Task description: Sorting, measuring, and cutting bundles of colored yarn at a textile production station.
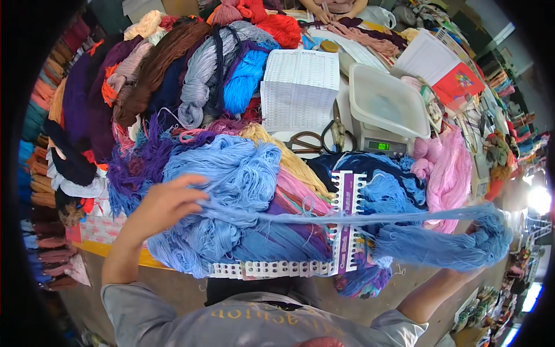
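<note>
My left hand [166, 207] hovers at the big light blue pile of thread [225, 168], fingers bent and spread apart. From beside its fingertips a thin bundle of blue strands [324, 219] runs across to the right. There, a blue skein of thread [428, 246] hangs looped over my right hand [475, 230], which holds it; most of those fingers are hidden in the loops. Under the strands stands a white punched thread card [348, 225] with a purple label. More punched cards [272, 269] lie in a row along the table's near edge, below darker blue thread [283, 243].
Scissors [306, 141], a printed sheet [300, 87] and a scale [381, 144] bearing a clear plastic tub [387, 101] lie beyond the thread. Pink skeins [448, 173] sit at the right, many coloured skeins [156, 69] at the left. Another person's hands [324, 14] work at the far edge.
</note>
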### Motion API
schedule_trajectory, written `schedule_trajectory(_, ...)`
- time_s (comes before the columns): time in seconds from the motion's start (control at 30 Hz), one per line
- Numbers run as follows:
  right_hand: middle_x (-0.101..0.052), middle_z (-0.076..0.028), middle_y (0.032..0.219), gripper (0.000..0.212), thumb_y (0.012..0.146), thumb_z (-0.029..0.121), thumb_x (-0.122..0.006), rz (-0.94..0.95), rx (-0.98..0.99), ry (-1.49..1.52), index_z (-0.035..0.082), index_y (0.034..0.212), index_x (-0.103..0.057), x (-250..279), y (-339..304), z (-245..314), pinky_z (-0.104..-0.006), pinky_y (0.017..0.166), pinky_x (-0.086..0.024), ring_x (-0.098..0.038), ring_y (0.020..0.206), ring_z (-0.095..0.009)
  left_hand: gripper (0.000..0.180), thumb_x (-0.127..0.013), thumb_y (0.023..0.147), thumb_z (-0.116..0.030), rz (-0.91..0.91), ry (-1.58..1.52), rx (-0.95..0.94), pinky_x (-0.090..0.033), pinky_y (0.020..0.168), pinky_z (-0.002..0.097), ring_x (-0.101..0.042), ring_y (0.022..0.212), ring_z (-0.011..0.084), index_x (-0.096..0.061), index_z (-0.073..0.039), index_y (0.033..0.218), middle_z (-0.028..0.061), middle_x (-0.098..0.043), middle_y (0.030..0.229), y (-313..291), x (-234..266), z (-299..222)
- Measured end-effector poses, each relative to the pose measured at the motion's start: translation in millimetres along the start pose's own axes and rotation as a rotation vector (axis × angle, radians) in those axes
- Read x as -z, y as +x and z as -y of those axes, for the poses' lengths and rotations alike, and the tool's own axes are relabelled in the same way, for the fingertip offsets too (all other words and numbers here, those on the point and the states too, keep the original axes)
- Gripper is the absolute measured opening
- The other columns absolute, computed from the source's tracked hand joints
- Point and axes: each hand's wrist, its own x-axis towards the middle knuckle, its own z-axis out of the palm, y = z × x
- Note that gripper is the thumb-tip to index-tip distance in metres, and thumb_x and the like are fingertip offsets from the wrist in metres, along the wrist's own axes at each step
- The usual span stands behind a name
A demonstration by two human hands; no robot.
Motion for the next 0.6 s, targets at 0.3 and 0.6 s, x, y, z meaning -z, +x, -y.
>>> schedule_trajectory(0.3, -0.052, -0.02, 0.12, 0.044, 0.085, 0.014, -0.049, -0.172, -0.726, 1.562, -0.003, 0.125, -0.043, 23, -36, -68, -0.043, 0.095, -0.045, -0.054, 0.108, -0.031, 0.011, -0.058, 0.078, 0.002, -0.342, -0.115, 0.004, -0.043, 0.06, 0.0239, -0.058, 0.069, 0.011, -0.063, 0.004, 0.088, 0.0068, -0.062, 0.076, -42, 77, -31)
schedule_trajectory(0.6, -0.056, -0.017, 0.107, 0.048, 0.068, -0.003, -0.047, 0.027, -0.651, 1.574, -0.001, 0.116, -0.048, 7, -51, -35, -0.0376, 0.078, -0.053, -0.06, 0.091, -0.025, 0.025, -0.056, 0.09, -0.022, -0.501, -0.776, -0.392, -0.036, 0.04, 0.0183, -0.049, 0.045, 0.0082, -0.056, 0.002, 0.082, 0.0065, -0.051, 0.066, -118, 89, -65)
